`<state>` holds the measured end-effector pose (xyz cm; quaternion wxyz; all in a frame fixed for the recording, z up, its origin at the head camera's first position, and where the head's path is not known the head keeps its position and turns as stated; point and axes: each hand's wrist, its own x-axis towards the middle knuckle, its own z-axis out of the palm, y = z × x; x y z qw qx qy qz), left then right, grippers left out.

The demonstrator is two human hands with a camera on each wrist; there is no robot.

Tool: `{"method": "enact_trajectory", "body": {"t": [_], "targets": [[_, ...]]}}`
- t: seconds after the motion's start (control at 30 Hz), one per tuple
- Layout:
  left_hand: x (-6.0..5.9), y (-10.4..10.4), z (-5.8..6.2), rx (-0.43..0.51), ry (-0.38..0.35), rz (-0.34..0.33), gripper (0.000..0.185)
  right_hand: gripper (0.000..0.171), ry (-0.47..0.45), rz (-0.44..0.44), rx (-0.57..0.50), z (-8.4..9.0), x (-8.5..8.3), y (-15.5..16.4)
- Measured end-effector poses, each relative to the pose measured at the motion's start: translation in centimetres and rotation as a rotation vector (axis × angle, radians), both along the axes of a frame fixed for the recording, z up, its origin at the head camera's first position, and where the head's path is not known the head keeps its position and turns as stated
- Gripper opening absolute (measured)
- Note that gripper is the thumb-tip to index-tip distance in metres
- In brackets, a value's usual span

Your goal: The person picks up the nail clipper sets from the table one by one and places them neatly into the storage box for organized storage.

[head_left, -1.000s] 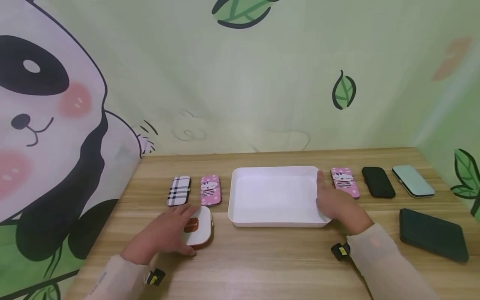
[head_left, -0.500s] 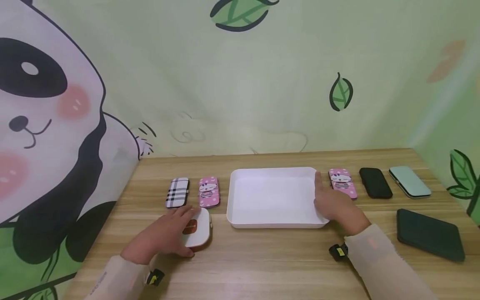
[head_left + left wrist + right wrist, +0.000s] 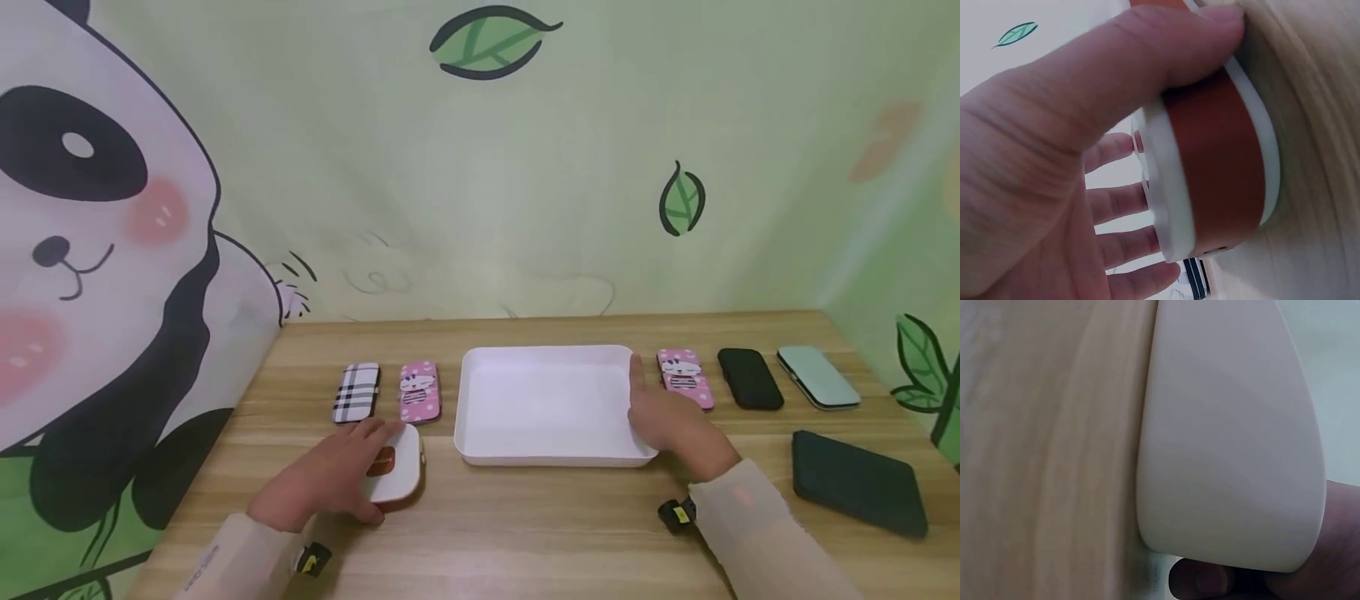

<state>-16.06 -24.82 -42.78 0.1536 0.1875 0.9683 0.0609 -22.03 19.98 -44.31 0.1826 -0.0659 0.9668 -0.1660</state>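
Left hand clamps thumb and fingers round the white case, white tray at three o'clock, right hand gripping its rim.

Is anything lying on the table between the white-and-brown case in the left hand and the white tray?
Nothing visible does. The left hand grips the white-and-brown case, and only bare wood separates it from the near-left corner of the white tray. The plaid case and pink case lie farther back. The right hand rests on the tray's right rim.
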Motion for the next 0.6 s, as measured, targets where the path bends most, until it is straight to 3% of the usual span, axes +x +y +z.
{"method": "enact_trajectory", "body": {"t": [0.37, 0.6], "targets": [[-0.1, 0.0, 0.3, 0.005, 0.016, -0.027, 0.114, 0.078, 0.016, 0.008, 0.010, -0.6, 0.0, 0.1], [-0.5, 0.8, 1.6, -0.005, 0.080, -0.018, 0.116, 0.079, 0.021, 0.000, 0.019, -0.1, 0.2, 0.0]]}}
